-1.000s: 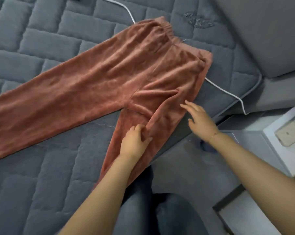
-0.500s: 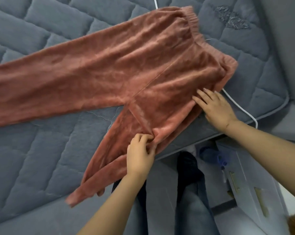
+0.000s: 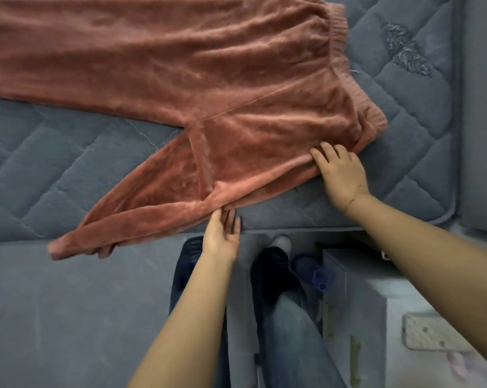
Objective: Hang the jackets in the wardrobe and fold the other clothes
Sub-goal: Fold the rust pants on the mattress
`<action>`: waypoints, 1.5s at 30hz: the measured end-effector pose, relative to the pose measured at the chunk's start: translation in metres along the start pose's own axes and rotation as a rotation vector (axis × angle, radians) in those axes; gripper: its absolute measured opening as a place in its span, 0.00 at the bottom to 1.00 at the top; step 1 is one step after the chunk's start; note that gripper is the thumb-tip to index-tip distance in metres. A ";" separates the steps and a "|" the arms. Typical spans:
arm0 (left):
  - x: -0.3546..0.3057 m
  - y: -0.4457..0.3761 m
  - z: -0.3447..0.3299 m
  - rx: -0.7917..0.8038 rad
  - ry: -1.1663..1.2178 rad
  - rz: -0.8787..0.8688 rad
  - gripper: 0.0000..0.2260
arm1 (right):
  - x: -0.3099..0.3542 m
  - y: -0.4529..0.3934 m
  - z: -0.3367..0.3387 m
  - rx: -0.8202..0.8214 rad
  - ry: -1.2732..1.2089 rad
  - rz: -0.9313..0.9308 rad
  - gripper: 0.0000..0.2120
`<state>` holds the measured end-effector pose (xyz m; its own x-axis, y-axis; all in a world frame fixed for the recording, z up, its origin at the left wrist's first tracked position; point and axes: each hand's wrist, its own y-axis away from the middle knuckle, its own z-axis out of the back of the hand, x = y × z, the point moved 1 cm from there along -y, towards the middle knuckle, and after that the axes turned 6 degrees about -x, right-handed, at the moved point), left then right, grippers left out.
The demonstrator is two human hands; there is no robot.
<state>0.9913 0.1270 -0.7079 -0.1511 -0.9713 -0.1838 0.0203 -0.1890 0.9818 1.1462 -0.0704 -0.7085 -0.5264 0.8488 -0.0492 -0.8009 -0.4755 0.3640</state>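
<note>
Both hands lie on the near edge of a pair of rust-pink velvety trousers [image 3: 208,88] spread on a mattress [image 3: 421,141]. The left hand [image 3: 222,233] is palm up, fingers straight, with its fingertips [image 3: 217,215] slipped just under the fabric edge of the nearer leg; it grips nothing. The right hand [image 3: 340,172] rests palm down with fingers spread and loosely extended, pressing the cloth near the hip, just below the waistband [image 3: 340,40]. The trousers have a plush, short-pile surface with soft creases; the ribbed elastic waistband points to the right, one leg runs flat and straight to the left, and the nearer leg angles down-left to a crumpled cuff [image 3: 66,247] at the mattress edge. The mattress is grey, quilted in diamond stitching with piped edging and a frayed patch [image 3: 407,54] near the top right. Below stand the person's legs in blue jeans [image 3: 292,331] beside a white cabinet [image 3: 376,317].
</note>
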 end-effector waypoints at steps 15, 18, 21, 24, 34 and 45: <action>-0.031 0.116 -0.011 -0.222 0.046 -0.888 0.05 | -0.035 0.005 0.072 -0.425 -0.206 0.119 0.13; -0.078 0.132 -0.043 -0.192 0.049 -1.016 0.08 | -0.038 -0.022 0.106 -0.445 -0.289 0.167 0.09; -0.127 0.136 -0.085 -0.155 0.032 -1.076 0.03 | -0.038 -0.063 0.140 -0.447 -0.367 0.167 0.12; -0.180 0.122 -0.130 -0.121 -0.019 -1.077 0.07 | -0.035 -0.117 0.165 -0.456 -0.374 0.134 0.13; -0.272 0.014 -0.239 -0.184 -0.398 -0.838 0.09 | -0.026 -0.268 0.159 -0.205 -0.227 -0.068 0.13; -0.289 -0.032 -0.243 0.228 -0.897 -0.786 0.17 | 0.007 -0.275 0.148 -0.286 -0.338 -0.165 0.23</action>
<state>1.2748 0.3785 -0.6982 -0.6766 -0.1409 -0.7227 -0.5451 -0.5640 0.6203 1.4047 0.1008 -0.6709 -0.3012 0.9234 0.2380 -0.9373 -0.3326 0.1040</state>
